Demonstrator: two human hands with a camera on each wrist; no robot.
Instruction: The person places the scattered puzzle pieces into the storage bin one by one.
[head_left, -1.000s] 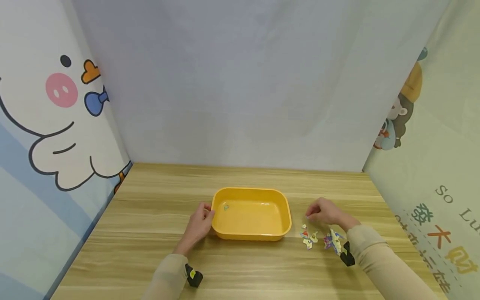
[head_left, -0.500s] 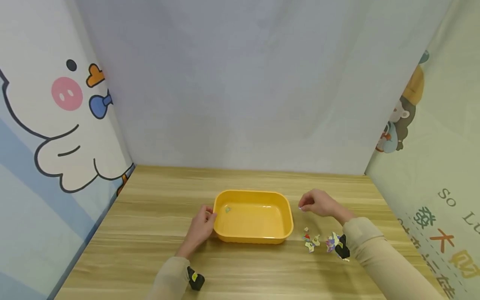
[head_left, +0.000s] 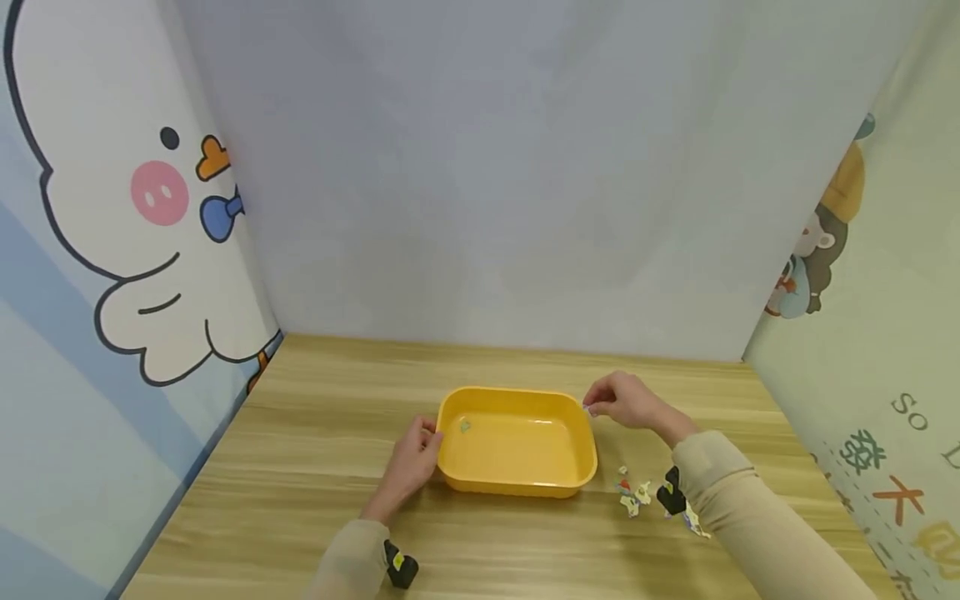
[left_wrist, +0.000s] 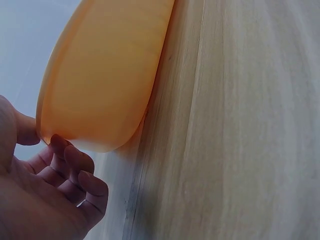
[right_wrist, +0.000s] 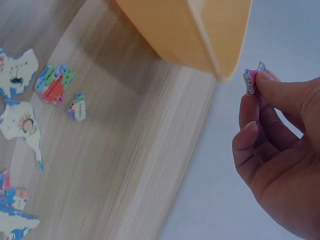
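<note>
A yellow plastic bin (head_left: pixel 517 487) stands on the wooden table, with one small greenish piece (head_left: pixel 465 426) lying inside near its left end. My left hand (head_left: pixel 411 462) pinches the bin's left rim between thumb and fingers, as the left wrist view shows. Just beyond the bin's far right corner, my right hand (right_wrist: pixel 280 135) pinches a small pink, purple and white puzzle piece (right_wrist: pixel 251 80) between thumb and forefinger. The right wrist view has that piece close to the rim, apart from it.
Several map-printed pieces, among them a red and green one (right_wrist: pixel 55 85), lie on the table (head_left: pixel 525 550) right of the bin. More pieces (head_left: pixel 693 521) are partly covered by the right wrist camera (head_left: pixel 671 492). A pale curtain (head_left: pixel 480 183) closes off the back.
My right hand has moved left and away from me, from above the loose pieces to the bin's far right corner, carrying the small piece. The left hand keeps its hold on the rim.
</note>
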